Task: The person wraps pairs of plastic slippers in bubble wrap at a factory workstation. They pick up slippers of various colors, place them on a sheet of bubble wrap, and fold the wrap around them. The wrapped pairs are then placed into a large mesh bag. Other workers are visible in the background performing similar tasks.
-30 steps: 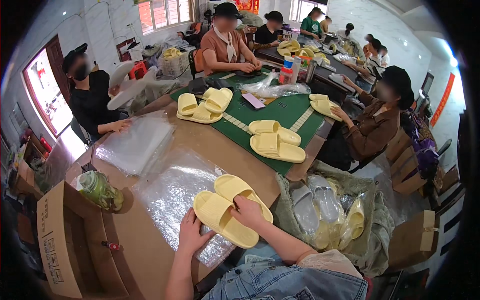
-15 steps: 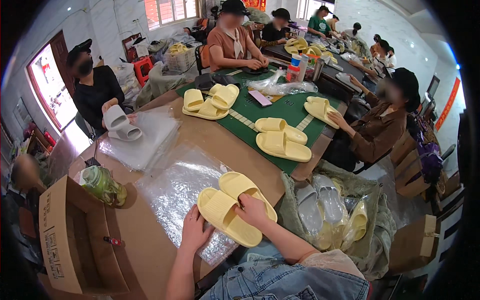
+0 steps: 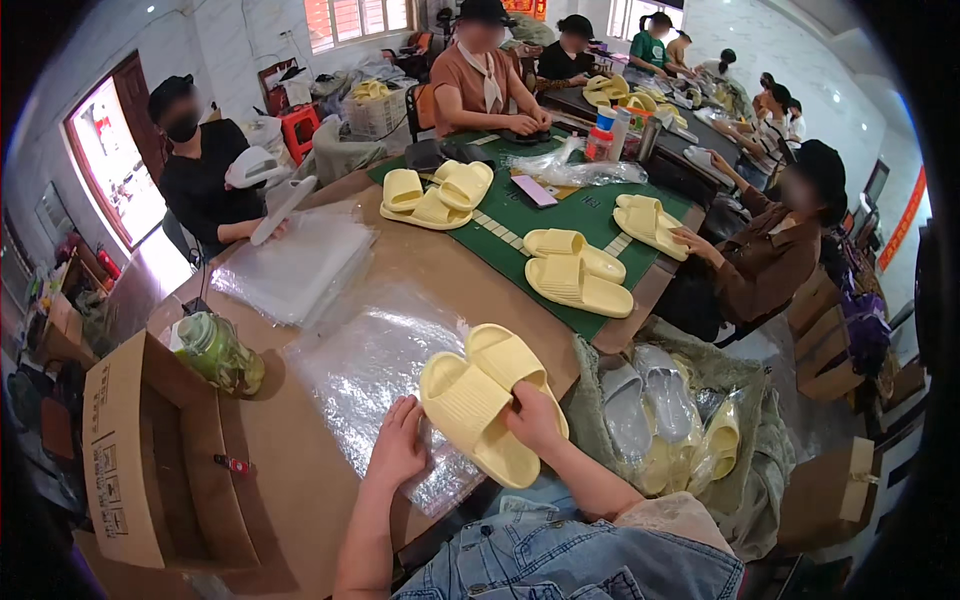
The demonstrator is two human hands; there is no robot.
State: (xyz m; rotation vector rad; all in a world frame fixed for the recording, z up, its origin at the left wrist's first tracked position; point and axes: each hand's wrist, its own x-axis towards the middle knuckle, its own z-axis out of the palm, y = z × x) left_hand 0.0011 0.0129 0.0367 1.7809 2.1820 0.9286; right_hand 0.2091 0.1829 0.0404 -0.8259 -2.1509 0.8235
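Table (image 3: 420, 260): long brown top running away from the grip; green mat (image 3: 560, 215) on its far half; other people sit round it handling slippers of the same kind.
Box (image 3: 150, 450): open brown carton left of the left hand, flaps up; its inside is mostly dark.
Bag stack (image 3: 295, 265): clear plastic bags piled beyond and left of the grip; one loose bag (image 3: 385, 375) lies flat just under and left of the slippers.
Sack (image 3: 680, 420): grey-green sack right of the grip, open, holding bagged slippers, pale grey and yellow.
Slippers (image 3: 490, 400): yellow pair, side by side and overlapping, lying on the loose bag at the near table edge; long axis runs from near-right to far-left, toes away from the person, soles down as far as I can tell.
Jar (image 3: 220, 352): green jar left of the grip, beside the box.
Left hand (image 3: 398, 450): flat and spread on the loose bag, just left of the near slipper; grips nothing.
Right hand (image 3: 535, 420): closed on the heel end of the slippers, thumb over the top, fingers tucked beneath.
Progress: I judge the pair matched and set on its bag but not inside it; bagging and stowing are left; the full sack suggests many pairs are already done.
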